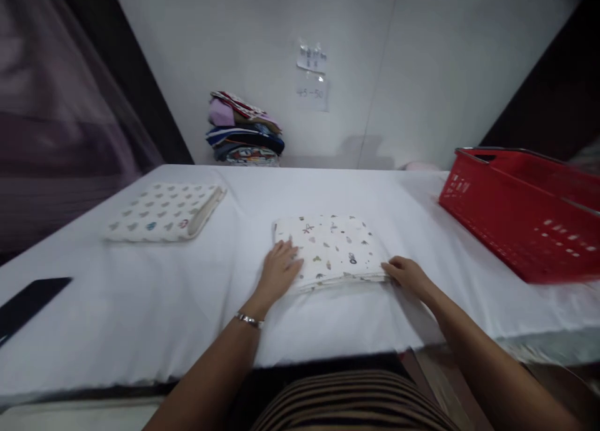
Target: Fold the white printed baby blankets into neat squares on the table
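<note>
A folded white cloth with small printed motifs [334, 248] lies on the white-covered table [187, 306] in front of me. My left hand [280, 270] rests flat on its near left corner, fingers stretched out; a bracelet circles that wrist. My right hand [407, 273] is at the cloth's near right corner, fingers curled and pinching its edge. A second folded patterned cloth [165, 220] lies apart at the far left of the table.
A red plastic basket [520, 218] stands at the right of the table. A stack of folded coloured fabrics [244, 132] sits against the back wall under a paper note [312, 59]. A dark flat object [28, 303] lies at the table's left edge.
</note>
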Motion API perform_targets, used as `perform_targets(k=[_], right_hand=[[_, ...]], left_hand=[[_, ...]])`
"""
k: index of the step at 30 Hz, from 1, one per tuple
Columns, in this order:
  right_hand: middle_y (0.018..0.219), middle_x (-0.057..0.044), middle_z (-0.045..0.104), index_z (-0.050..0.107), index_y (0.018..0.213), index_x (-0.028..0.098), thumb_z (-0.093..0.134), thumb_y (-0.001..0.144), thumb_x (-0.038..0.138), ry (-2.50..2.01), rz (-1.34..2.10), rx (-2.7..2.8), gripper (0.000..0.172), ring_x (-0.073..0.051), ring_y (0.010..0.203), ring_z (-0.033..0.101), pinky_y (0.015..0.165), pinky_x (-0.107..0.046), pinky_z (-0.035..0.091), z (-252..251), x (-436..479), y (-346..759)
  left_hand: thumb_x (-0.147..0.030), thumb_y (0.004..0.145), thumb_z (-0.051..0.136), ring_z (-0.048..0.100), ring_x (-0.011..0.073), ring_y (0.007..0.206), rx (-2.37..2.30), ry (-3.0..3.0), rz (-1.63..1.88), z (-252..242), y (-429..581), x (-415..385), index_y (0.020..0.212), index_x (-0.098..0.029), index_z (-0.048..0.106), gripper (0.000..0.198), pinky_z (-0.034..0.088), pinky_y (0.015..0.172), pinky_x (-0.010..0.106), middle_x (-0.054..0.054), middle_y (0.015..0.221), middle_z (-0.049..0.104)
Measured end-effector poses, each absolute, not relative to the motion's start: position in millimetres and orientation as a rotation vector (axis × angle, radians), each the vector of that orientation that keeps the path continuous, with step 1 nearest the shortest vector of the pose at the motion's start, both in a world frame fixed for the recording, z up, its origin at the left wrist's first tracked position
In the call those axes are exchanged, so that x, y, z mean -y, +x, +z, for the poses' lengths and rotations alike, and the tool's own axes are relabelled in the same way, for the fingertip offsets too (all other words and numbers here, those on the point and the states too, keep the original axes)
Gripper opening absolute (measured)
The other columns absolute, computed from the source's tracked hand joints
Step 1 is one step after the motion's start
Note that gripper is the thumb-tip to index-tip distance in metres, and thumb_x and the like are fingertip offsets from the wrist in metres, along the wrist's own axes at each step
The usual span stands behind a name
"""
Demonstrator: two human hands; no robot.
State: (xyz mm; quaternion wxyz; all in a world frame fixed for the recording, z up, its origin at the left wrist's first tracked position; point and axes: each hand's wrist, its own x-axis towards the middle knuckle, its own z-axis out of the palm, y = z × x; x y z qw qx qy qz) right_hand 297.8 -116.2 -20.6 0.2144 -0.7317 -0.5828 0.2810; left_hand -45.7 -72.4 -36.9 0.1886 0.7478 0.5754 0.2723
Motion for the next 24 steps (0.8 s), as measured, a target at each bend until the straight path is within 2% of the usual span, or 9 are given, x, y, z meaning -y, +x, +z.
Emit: perform_targets(k=[4,8,10,12,14,16,20,24], right_hand=[[0.052,0.001,0.056,0.055,0.064,0.020,0.046,0.079,0.054,-1.995,0.743,1.683,0.038,-0.014,0.052,0.050,0.051,-0.027,0.034,-28,116,301],[0.055,-0.002,0.060,0.057,0.067,0.020,0.041,0.082,0.055,-2.085,0.720,1.820,0.041,-0.017,0.053,0.055,0.053,-0.029,0.037,-29,114,312],[0.068,-0.006,0.067,0.063,0.081,0.019,0.044,0.082,0.053,-2.143,0.600,1.902,0.039,-0.021,0.063,0.061,0.058,-0.032,0.043,-24,109,314],[0.097,-0.011,0.070,0.063,0.105,0.018,0.046,0.082,0.050,-2.107,0.398,1.949,0.043,-0.027,0.085,0.065,0.071,-0.037,0.048,-16,100,305],[0.124,-0.013,0.061,0.055,0.124,0.019,0.043,0.085,0.048,-1.934,0.243,1.993,0.050,-0.029,0.110,0.059,0.087,-0.042,0.047,-9,84,284],[0.139,-0.012,0.049,0.048,0.133,0.020,0.038,0.088,0.049,-1.687,0.186,2.089,0.054,-0.028,0.126,0.048,0.100,-0.044,0.041,-7,62,254],[0.151,-0.014,0.032,0.037,0.142,0.014,0.033,0.091,0.052,-1.475,0.140,2.351,0.064,-0.027,0.140,0.025,0.112,-0.046,0.027,-17,14,205],[0.151,-0.018,0.029,0.035,0.143,0.007,0.031,0.091,0.057,-1.786,0.091,2.397,0.072,-0.031,0.141,0.022,0.113,-0.048,0.019,-37,-19,206]], left_hand=[[-0.044,0.087,0.051,0.017,0.0263,0.143,-1.628,2.157,0.557,-32,-45,82,0.130,-0.021,0.054,0.049,0.022,0.114,0.047,0.007,0.149,0.035],[-0.046,0.087,0.049,0.017,0.0265,0.143,-1.654,2.140,0.453,-24,-46,87,0.132,-0.025,0.052,0.049,0.020,0.114,0.050,0.004,0.151,0.032],[-0.048,0.088,0.047,0.022,0.0268,0.142,-1.684,2.134,0.428,-16,-45,84,0.129,-0.025,0.054,0.047,0.020,0.113,0.051,0.005,0.150,0.035],[-0.050,0.089,0.043,0.024,0.0263,0.141,-1.715,2.170,0.451,-4,-40,75,0.129,-0.025,0.053,0.048,0.018,0.114,0.050,0.006,0.149,0.037],[-0.050,0.091,0.038,0.020,0.0256,0.142,-1.730,2.250,0.485,8,-29,60,0.131,-0.024,0.051,0.050,0.015,0.115,0.048,0.007,0.151,0.033],[-0.050,0.092,0.035,0.015,0.0257,0.144,-1.754,2.314,0.476,14,-16,41,0.133,-0.021,0.048,0.052,0.012,0.116,0.049,0.008,0.153,0.028],[-0.053,0.091,0.031,0.010,0.0287,0.144,-1.899,2.309,0.390,0,2,7,0.139,-0.014,0.040,0.063,0.010,0.116,0.051,0.013,0.154,0.022],[-0.062,0.089,0.025,0.014,0.0303,0.143,-1.945,2.259,0.357,-29,1,-4,0.143,-0.013,0.033,0.074,0.008,0.116,0.051,0.015,0.153,0.025]])
